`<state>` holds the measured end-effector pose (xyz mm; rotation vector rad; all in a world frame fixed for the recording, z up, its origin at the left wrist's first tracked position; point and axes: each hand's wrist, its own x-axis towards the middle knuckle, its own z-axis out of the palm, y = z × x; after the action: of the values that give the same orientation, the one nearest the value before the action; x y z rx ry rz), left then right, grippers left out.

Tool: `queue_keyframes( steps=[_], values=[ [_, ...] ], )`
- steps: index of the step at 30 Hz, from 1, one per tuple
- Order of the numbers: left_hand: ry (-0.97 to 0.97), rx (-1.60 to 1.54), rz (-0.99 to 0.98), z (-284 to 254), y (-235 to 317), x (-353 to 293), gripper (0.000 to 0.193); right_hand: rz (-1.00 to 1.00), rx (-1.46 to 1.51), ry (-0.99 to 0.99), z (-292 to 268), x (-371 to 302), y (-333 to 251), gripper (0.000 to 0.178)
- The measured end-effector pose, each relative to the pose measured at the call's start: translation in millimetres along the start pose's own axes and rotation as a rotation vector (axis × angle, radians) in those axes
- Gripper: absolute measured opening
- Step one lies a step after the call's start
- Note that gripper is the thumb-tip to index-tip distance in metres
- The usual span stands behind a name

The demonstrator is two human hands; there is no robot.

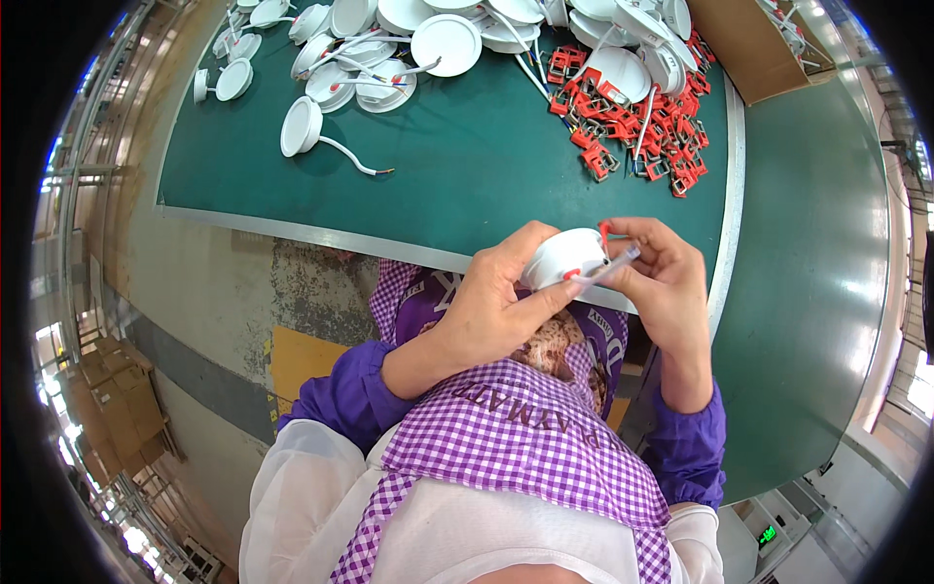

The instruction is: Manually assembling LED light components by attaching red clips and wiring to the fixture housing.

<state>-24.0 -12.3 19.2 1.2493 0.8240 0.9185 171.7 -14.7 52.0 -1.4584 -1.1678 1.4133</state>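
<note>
A white round downlight (559, 255) is gripped at its side by my left hand (486, 307), above the near edge of the table. The fingers wrap round its rim, and the thumb lies beside a red piece (571, 274) on it. My right hand (666, 277) pinches a small red spring clip (604, 230) against the downlight's right side. The light's short white cable (615, 264) sticks out between the two hands, close to the right thumb. The fingers partly hide the clip and its seat.
Loose red spring clips (671, 136) with metal wires lie heaped on the green table (467, 165). A pile of white downlights (446, 45) with cables spreads along the far side; one downlight (302, 127) lies nearer. A cardboard box (744, 44) stands far right on another green surface (808, 243).
</note>
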Motion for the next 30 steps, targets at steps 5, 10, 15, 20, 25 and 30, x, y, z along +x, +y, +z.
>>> queue_keyframes(
  steps=[5, 10, 15, 20, 25, 30],
  values=[
    [0.012, -0.13, -0.077, -7.6, -11.2, 0.2, 0.026, 0.12, 0.048, -0.125, 1.3, 6.6, 5.5, 0.046],
    [-0.046, 0.304, -0.047, -42.0, 25.4, 6.6, 0.034, -0.107, -0.297, -0.039, -16.7, 38.8, 12.3, 0.033],
    [0.057, 0.384, 0.054, -65.9, 21.1, 6.4, 0.036, -0.439, -1.009, 0.236, -10.9, 72.2, 30.5, 0.024],
    [0.124, -0.823, -0.256, -50.7, 4.0, 8.9, 0.045, -0.455, -1.085, 0.208, -11.0, 83.5, 35.5, 0.015],
    [0.088, -0.666, -0.385, -34.8, -2.6, 12.0, 0.046, -0.4, -0.734, 0.297, -6.5, 63.5, 16.6, 0.008],
    [0.114, -0.247, -0.294, -23.4, -5.6, 18.3, 0.04, -0.196, -0.283, 0.123, -0.4, 41.1, 1.8, 0.012]
  ],
)
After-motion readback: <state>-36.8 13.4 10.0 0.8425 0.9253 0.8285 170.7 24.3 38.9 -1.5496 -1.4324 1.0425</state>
